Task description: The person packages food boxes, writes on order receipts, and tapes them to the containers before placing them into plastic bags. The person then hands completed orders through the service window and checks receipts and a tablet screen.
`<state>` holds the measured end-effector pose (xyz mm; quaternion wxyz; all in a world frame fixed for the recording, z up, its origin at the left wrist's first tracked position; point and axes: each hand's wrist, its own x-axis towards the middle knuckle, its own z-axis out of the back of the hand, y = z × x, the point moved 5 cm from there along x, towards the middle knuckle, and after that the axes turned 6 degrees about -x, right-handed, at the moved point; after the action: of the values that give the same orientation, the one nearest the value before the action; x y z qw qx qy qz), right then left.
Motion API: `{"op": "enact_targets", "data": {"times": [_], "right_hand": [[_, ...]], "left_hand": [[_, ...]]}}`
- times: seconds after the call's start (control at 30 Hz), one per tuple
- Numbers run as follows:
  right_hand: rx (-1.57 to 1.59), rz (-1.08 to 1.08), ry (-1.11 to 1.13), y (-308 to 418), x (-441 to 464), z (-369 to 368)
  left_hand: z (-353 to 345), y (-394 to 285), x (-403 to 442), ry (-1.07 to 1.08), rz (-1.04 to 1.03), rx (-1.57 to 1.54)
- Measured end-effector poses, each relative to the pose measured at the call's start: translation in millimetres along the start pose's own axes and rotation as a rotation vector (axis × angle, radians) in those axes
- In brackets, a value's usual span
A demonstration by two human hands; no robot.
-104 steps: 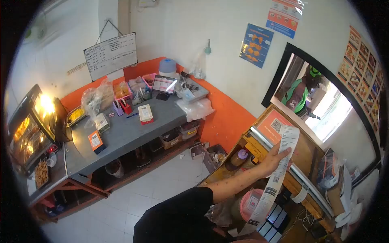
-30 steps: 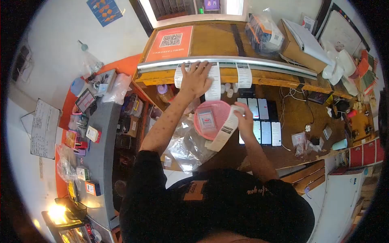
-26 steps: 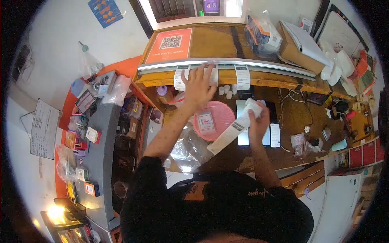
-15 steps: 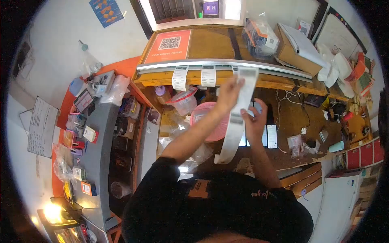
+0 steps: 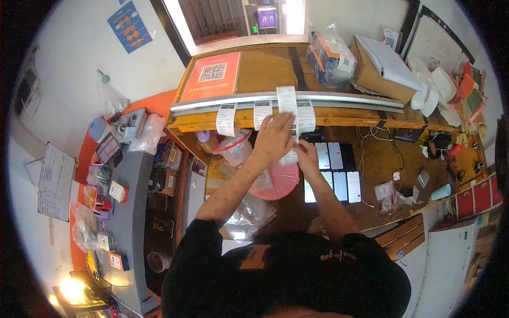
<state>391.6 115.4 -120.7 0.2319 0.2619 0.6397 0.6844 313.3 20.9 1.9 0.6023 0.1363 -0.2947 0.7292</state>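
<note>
A long printed paper receipt (image 5: 287, 95) stands up across the metal rail at the shelf's front edge, its top end above the rail. My left hand (image 5: 274, 139) has its fingers closed on the middle of the strip and covers part of it. Lower down, my right hand (image 5: 307, 158) pinches the receipt's edge near its bottom end. Other receipts hang from the rail (image 5: 355, 102): one at the left (image 5: 226, 120), another beside it (image 5: 262, 114), and one just right of the strip (image 5: 306, 115).
Beneath my hands is a pink plastic tub (image 5: 283, 185). Several lit smartphones (image 5: 340, 186) lie right of it. Clear plastic bags (image 5: 249, 214) lie at the left. On the shelf are an orange QR-code sign (image 5: 212, 79), a bagged box (image 5: 331, 58) and a cardboard box (image 5: 376, 74).
Both hands have brought the receipt up and left, from over the desk to the metal rail. My right hand has moved off the phones, and more of their screens now show.
</note>
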Motion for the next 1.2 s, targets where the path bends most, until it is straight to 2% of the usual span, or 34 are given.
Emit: {"op": "enact_targets", "data": {"times": [0.03,0.1,0.17,0.23,0.27,0.4,0.47,0.5,0.57,0.6,0.63,0.7,0.73,0.77,0.83,0.87,0.93,0.97,1.03,1.1,1.17,1.2], "right_hand": [[0.0,0.001,0.0,-6,3,-3],[-0.018,0.114,-0.13,-16,5,-11],[0.003,0.143,-0.151,-23,3,-25],[-0.021,0.047,-0.064,-22,-6,-36],[-0.045,0.027,-0.043,-70,7,-41],[-0.167,-0.034,0.01,-45,-17,-42],[0.258,0.057,-0.149,-31,-33,-30],[0.221,0.117,-0.264,-2,-43,-19],[0.233,0.035,-0.175,18,-39,0],[0.241,-0.014,-0.012,-19,-23,9],[0.406,-0.038,0.008,17,-31,7],[0.628,-0.257,0.106,34,-29,2],[0.379,-0.105,0.086,50,-29,8],[0.324,-0.108,0.033,51,-27,12],[0.378,-0.081,-0.023,68,-28,18],[0.378,-0.085,-0.026,75,-29,20],[0.287,-0.098,0.049,90,-34,21],[0.286,-0.104,0.051,94,-35,21],[0.164,-0.013,0.123,106,-37,16],[0.108,0.029,0.117,110,-40,12],[0.023,0.095,-0.002,114,-44,15],[0.061,0.06,-0.077,108,-47,15]], "left_hand": [[-3,1,-1,-0.05,-0.017,0.124],[-10,8,2,-0.028,0.012,0.14],[-13,12,3,-0.003,0.046,0.153],[-14,12,4,0.027,0.057,0.165],[-14,11,4,0.031,0.065,0.16],[-16,22,8,-0.043,0.034,0.158],[-14,25,5,-0.068,0.012,0.186],[-6,23,-3,-0.101,0.005,0.124],[2,11,-20,-0.128,-0.012,0.055],[5,-2,-34,-0.144,-0.039,0.051],[6,-14,-48,-0.161,-0.07,0.046],[2,-39,-74,-0.146,-0.144,0.056],[0,-49,-82,-0.147,-0.213,0.08],[1,-55,-85,-0.145,-0.217,0.072],[12,-55,-86,-0.177,-0.054,-0.17],[20,-53,-82,-0.173,-0.052,-0.173],[30,-22,-63,-0.08,0.319,-0.359],[27,-15,-50,-0.078,0.325,-0.361],[-13,-7,-32,0.199,0.789,-1.675],[-12,-16,-8,0.132,0.842,-1.746],[-13,-8,19,0.076,0.881,-1.816],[-12,7,37,-0.091,0.783,-1.801]]}}
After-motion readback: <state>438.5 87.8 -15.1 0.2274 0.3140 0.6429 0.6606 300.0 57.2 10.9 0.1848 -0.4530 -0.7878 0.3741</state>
